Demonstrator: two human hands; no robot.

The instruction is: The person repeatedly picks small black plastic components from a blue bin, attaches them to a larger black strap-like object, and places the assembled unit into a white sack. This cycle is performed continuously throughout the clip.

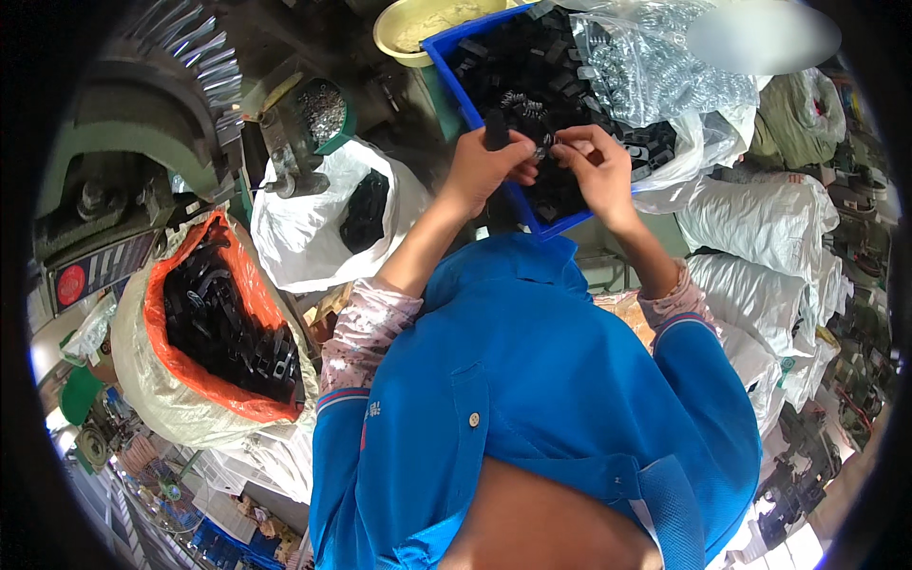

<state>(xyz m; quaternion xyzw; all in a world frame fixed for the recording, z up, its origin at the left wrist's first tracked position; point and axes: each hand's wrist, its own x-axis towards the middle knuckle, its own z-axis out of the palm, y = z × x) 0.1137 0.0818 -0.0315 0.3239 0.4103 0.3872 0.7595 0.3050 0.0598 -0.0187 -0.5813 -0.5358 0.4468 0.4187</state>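
Both hands are close together over a blue bin (456,84) filled with small black parts. My left hand (486,166) is closed round a black plastic part (496,131), whose end sticks up beside the thumb. My right hand (598,169) pinches at a small shiny metal spring (543,148) between the two hands; the fingers partly cover it. A little heap of loose springs (522,104) lies on the black parts just beyond. At the bin's right side rests a clear plastic bag of springs (646,62).
Left of me stand an orange-lined sack (157,328) of black parts and a white sack (294,228). Behind them is a machine (114,142) with a green cup of small metal pieces (325,112). A yellow basin (385,33) sits far ahead; stuffed white sacks (760,223) line the right.
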